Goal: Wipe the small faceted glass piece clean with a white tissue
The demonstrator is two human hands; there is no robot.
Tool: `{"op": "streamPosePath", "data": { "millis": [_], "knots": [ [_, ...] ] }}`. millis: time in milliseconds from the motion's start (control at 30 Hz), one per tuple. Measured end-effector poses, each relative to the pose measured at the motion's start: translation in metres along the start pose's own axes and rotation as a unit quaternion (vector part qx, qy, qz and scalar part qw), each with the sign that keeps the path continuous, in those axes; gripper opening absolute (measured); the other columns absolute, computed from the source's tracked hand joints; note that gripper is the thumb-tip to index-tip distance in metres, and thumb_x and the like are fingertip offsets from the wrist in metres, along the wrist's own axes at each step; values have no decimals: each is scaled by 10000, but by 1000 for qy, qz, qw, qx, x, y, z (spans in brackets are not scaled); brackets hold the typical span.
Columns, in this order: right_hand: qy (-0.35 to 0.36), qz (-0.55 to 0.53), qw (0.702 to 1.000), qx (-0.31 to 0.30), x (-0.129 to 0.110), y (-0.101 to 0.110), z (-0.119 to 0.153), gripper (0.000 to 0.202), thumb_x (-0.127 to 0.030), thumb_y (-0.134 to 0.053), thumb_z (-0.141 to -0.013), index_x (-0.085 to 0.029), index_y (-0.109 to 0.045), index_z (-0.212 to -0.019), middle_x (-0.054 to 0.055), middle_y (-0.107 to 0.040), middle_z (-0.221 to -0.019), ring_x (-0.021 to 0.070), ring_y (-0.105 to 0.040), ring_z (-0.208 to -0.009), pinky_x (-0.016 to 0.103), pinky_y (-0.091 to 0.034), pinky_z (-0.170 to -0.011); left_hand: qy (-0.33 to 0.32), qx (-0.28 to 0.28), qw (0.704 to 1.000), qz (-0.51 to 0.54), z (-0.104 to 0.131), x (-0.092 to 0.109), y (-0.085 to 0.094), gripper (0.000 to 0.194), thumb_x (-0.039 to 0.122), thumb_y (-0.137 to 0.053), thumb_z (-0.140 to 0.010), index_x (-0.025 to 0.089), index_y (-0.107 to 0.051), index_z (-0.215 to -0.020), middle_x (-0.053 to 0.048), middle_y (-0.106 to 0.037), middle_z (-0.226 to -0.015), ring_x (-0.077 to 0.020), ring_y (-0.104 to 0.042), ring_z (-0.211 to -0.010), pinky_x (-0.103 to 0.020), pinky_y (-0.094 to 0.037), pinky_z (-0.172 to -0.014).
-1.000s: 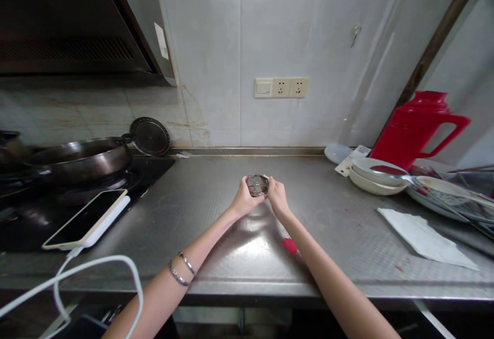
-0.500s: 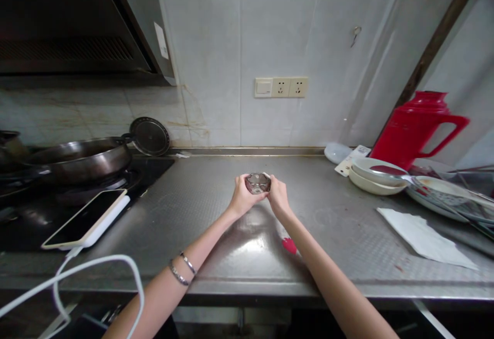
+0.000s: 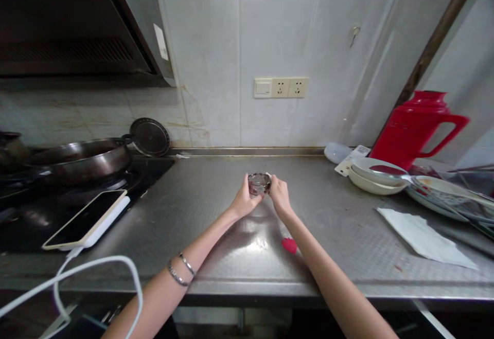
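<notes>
Between my two hands is a small clear, greyish glass bowl [image 3: 258, 183], its open top facing up toward me. My left hand [image 3: 244, 198] is closed round its left side, thumb along the near edge. My right hand [image 3: 279, 193] grips the right side; a bit of something white shows by its fingertips, too small to make out. The bowl is over the middle of the steel counter [image 3: 200, 215]; whether its base touches the counter I cannot tell. A small red piece [image 3: 289, 245] lies on the counter beside my right forearm.
Left, a phone on a white power bank [image 3: 92, 220] with a white cable [image 3: 104, 261] rests by the stove, below a steel pan [image 3: 81, 161]. Right are stacked bowls [image 3: 378, 177], a red thermos [image 3: 415, 128] and a paper napkin [image 3: 424, 238]. Wall sockets [image 3: 289, 87] are behind.
The glass bowl has turned slightly in my hands and shifted a little to the right. My left fingers have moved slightly along its side. Everything else stays put.
</notes>
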State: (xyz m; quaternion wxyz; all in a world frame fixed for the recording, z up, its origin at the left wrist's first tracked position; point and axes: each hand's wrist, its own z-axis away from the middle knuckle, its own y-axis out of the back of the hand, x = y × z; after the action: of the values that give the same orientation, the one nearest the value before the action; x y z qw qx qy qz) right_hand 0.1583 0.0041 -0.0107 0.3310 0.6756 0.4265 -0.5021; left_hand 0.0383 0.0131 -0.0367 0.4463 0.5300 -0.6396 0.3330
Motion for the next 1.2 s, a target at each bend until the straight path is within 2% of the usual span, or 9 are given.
{"op": "streamPosePath", "data": {
  "millis": [100, 267, 500, 633, 733, 833, 900, 1033, 1200],
  "knots": [
    [-11, -1, 1000, 1, 4, 3, -7, 353, -419, -376, -777, -211, -409, -494, -15, -442, -473, 127, -361, -505, 249, -259, -486, 10, -24, 999, 19, -2, -1, 2, 904, 264, -784, -614, 140, -293, -1362, -147, -593, -1184, -245, -577, -1090, -435, -416, -993],
    [-8, -9, 1000, -20, 5, 2, -6, 346, -438, -377, -775, -214, -403, -512, -29, -411, -476, 125, -340, -506, 248, -259, -493, -6, 31, 999, -36, -6, 2, 5, 745, 236, -859, -470, 131, -527, -1129, -119, -628, -1055, -248, -606, -994, -424, -451, -936],
    [43, 2, 999, -29, -6, -5, 9, 383, -472, -363, -778, -196, -475, -537, -5, -502, -543, 144, -420, -580, 245, -286, -552, -11, 150, 975, -164, -1, 14, 2, 727, 327, -840, -475, 135, -429, -1044, -122, -557, -1059, -255, -574, -1008, -420, -451, -887],
    [24, 3, 999, -35, -5, -6, 10, 376, -449, -364, -782, -185, -507, -556, 4, -533, -567, 145, -439, -580, 244, -302, -554, 12, 118, 981, -154, 2, 16, -1, 825, 337, -839, -482, 141, -372, -1134, -152, -567, -1094, -276, -588, -1010, -448, -456, -889],
    [4, 4, 1000, -18, -3, -2, 5, 351, -404, -365, -786, -187, -487, -540, -7, -497, -534, 136, -411, -543, 244, -282, -525, 7, 42, 995, -85, 2, 13, -3, 910, 318, -818, -534, 140, -302, -1261, -162, -577, -1153, -269, -584, -1053, -459, -433, -946],
    [-6, 7, 1000, 1, -3, 3, 0, 337, -364, -367, -789, -199, -432, -503, -26, -439, -490, 122, -360, -507, 247, -253, -502, 0, -33, 999, -8, 1, 11, -2, 799, 301, -730, -670, 138, -289, -1316, -154, -597, -1168, -245, -585, -1069, -452, -418, -981],
    [-7, 9, 1000, 3, -3, 5, -3, 335, -354, -368, -790, -206, -406, -491, -35, -410, -472, 118, -336, -495, 248, -240, -493, 4, -47, 999, 15, -1, 11, 0, 718, 292, -723, -681, 137, -358, -1279, -146, -611, -1149, -242, -592, -1057, -441, -427, -976],
    [-10, 3, 1000, -6, -3, 4, -1, 331, -364, -368, -789, -214, -385, -495, -44, -381, -459, 114, -316, -485, 248, -233, -485, 3, -19, 1000, 0, -6, 11, 6, 697, 287, -814, -559, 142, -476, -1151, -116, -619, -1084, -235, -612, -982, -410, -470, -911],
    [12, 0, 1000, -10, -7, 0, 6, 359, -401, -372, -796, -215, -394, -490, -32, -409, -474, 121, -342, -504, 248, -254, -492, -55, 90, 982, -155, -3, 13, 5, 676, 369, -839, -489, 148, -512, -1038, -104, -553, -1038, -244, -571, -984, -407, -461, -879]
  ]
}}
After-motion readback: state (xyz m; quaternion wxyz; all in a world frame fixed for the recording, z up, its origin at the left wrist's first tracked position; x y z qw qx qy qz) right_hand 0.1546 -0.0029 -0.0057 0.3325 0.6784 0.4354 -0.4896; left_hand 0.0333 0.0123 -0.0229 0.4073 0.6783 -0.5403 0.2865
